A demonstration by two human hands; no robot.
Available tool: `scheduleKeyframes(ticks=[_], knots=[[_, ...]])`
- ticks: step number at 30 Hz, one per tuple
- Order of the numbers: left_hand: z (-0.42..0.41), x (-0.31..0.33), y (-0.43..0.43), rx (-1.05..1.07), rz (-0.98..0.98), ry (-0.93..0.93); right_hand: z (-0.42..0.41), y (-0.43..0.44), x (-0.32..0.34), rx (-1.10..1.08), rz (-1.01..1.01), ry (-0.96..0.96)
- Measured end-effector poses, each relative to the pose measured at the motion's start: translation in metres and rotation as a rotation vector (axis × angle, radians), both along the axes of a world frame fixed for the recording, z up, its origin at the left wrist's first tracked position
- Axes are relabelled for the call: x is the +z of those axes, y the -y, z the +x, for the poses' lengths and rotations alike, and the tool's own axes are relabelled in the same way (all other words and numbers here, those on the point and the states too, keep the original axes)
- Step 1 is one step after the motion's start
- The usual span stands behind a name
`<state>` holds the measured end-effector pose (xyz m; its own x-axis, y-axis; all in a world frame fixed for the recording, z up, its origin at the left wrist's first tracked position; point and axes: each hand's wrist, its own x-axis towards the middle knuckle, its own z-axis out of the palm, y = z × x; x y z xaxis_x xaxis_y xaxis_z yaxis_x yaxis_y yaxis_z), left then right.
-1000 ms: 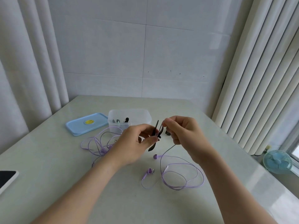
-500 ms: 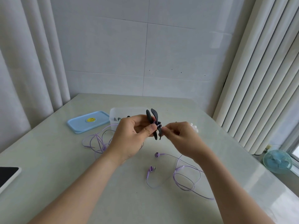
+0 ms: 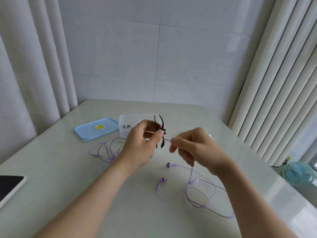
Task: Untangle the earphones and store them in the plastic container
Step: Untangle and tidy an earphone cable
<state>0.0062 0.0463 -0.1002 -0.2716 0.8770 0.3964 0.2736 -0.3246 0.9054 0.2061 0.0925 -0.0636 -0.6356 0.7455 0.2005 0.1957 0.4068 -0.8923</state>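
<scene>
Black ear-hook earphones [image 3: 162, 127] are held upright in the left hand [image 3: 140, 143], in front of the clear plastic container [image 3: 126, 120]; the left grip is closed round them, thumb pressed on the near side. A thin pale cord [image 3: 167, 139] is drawn taut from the hooks to the right hand [image 3: 193, 148], whose grip is narrow, pinching the cord between thumb and forefinger. A purple cable is seen hanging from under the right hand.

Purple earphones [image 3: 169, 165] lie on the tabletop [image 3: 68, 194] nearer the camera than the container, the cable looped to their right. A second purple tangle [image 3: 109, 152] lies just in front of the container, to its left. Small dark items are seen inside the container; what they are cannot be told.

A blue lid [image 3: 89, 133] with a yellow sticker lies just left of the container.
</scene>
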Motion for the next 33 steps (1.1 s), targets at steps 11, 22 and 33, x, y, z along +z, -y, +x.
scheduleKeyframes(ticks=[11, 22, 33], knots=[[0.006, -0.004, 0.004, -0.239, -0.108, -0.253, 0.003, -0.013, 0.004, -0.321, -0.044, -0.415], [0.011, 0.007, 0.007, -0.264, 0.014, 0.133, 0.004, -0.031, -0.026, -0.563, 0.349, 0.308], [0.006, 0.006, 0.005, 0.012, -0.033, 0.250, -0.012, 0.009, -0.006, -0.065, 0.260, 0.299]])
